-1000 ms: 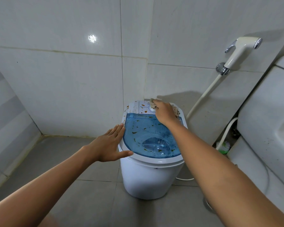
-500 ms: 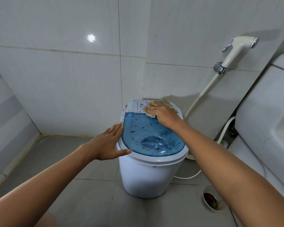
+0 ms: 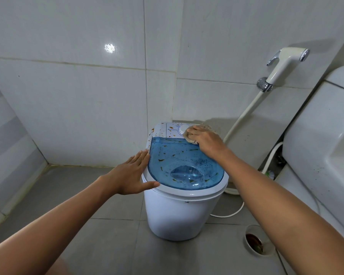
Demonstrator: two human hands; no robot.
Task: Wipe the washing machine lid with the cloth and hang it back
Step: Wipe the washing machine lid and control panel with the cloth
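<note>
Beige cloth (image 3: 191, 136) lies under right hand (image 3: 206, 140) fingers, pressed flat on lid (image 3: 185, 165) rear; left hand (image 3: 132, 176) splayed, bracing rim.

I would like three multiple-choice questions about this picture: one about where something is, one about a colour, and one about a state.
1. Where does the left hand rest?
A. on the machine's left rim
B. on the sprayer
C. on the floor

2. What colour is the washing machine lid?
A. red
B. see-through blue
C. black

3. How is the cloth right now?
A. hanging on the wall
B. lying on the floor
C. pressed under the right hand near the dial

Answers:
1 A, the flat palm lies against the rim.
2 B, the lid is tinted blue.
3 C, cloth edges show under the fingers.
</note>
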